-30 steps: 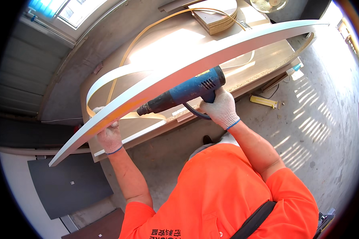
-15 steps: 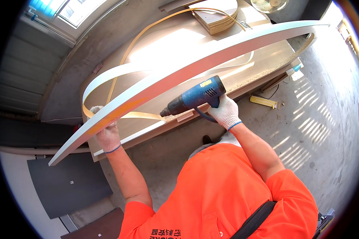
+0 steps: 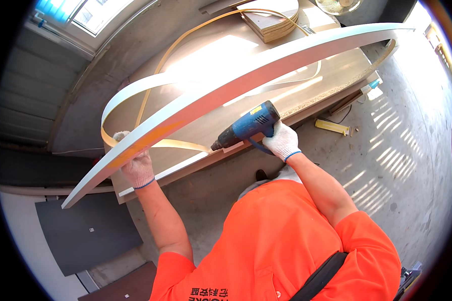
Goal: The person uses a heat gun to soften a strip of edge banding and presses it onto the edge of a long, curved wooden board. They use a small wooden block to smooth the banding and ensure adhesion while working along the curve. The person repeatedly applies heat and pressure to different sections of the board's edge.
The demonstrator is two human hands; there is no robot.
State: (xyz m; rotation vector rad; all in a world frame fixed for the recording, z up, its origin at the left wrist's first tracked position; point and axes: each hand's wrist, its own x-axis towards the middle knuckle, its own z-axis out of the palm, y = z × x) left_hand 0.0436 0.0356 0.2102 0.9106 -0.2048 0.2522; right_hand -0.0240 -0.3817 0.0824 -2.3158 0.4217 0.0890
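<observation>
My left hand (image 3: 138, 169), in a white knit glove, is closed around the left part of a long narrow white board (image 3: 221, 101). The board slants across the view, and a yellow-orange patch of light lies on its face near my grip. In my gloved right hand (image 3: 283, 141) is a blue and black heat gun (image 3: 251, 123), its nozzle pointing down and left. A loose strip of edge banding (image 3: 181, 144), pale on one face and yellowish on the other, loops behind the board and passes close to my left hand. The nozzle tip is by the strip's end; whether they touch I cannot tell.
Under the board is a wood-toned panel (image 3: 130, 113) on a worktable. Stacked curved wood pieces (image 3: 273, 22) and a fan (image 3: 339, 5) stand at the back. A yellow piece (image 3: 331, 127) lies on the floor at right. Dark grey panels (image 3: 88, 233) lie at lower left.
The heat gun's nozzle has shifted a little right and tipped further down. My left hand and the white board have hardly moved.
</observation>
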